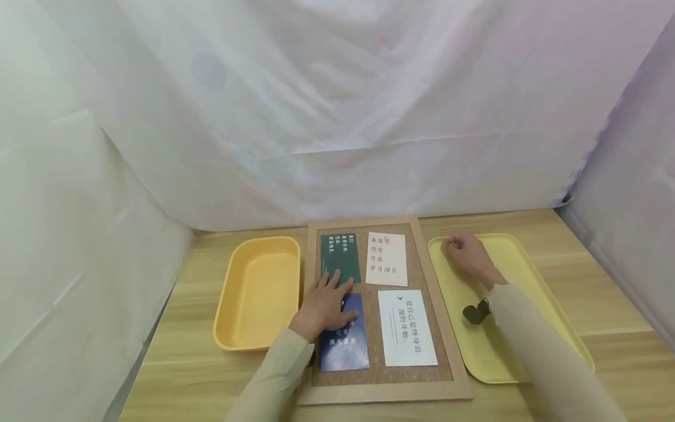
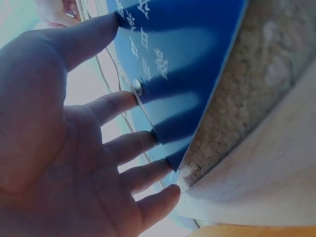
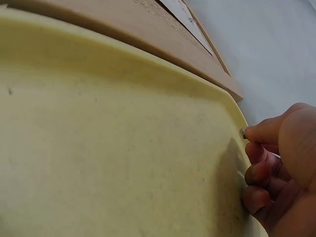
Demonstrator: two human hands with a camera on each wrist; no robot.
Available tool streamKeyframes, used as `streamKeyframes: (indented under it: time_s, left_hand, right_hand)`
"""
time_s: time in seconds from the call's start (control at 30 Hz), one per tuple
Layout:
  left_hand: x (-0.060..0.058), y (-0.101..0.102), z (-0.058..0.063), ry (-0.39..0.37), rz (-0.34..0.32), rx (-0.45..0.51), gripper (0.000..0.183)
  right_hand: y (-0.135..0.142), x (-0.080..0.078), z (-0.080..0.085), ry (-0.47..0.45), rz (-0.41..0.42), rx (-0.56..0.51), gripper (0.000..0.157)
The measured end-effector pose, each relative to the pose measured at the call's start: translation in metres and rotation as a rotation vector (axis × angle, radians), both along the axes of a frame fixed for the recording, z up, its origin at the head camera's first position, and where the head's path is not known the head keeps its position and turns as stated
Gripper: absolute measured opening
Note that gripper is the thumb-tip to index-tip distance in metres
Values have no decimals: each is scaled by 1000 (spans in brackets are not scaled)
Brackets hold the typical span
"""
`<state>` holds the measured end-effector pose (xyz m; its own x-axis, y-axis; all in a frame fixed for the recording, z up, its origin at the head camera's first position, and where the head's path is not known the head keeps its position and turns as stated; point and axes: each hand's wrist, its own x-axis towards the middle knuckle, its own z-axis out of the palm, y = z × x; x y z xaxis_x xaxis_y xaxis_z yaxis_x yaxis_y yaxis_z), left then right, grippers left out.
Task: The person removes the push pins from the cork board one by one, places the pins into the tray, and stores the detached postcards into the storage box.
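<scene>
Orange-yellow plastic, the rectangular bin sits on the wood-grain tabletop, just left of the left hand. That hand's fingers are spread wide over the wood-framed cork board, fingertips at the dark green printed card's lower edge, thumb on the dark blue printed card below. Light, flat pressure there should stop both cards sliding. Right of these fingers lie a cream printed card and a white one, each with a pin near its top.

Farther right, over the pale yellow plastic tray's far end, the right hand narrows thumb and index finger on a small silvery pin. Its point's direction cannot be told; best check it faces away from the fingertips, then push straight into cork, clear of the left fingers.
</scene>
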<state>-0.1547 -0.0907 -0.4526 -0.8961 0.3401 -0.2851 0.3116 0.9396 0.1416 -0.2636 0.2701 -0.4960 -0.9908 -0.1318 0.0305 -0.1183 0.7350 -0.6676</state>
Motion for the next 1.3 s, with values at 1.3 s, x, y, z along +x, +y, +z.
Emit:
streamKeyframes:
  time_s: [1.3]
  left_hand:
    - [-1,1,2,-5,19,-11,72]
  right_hand:
    - [1,0,-1,-13,-7,13,25]
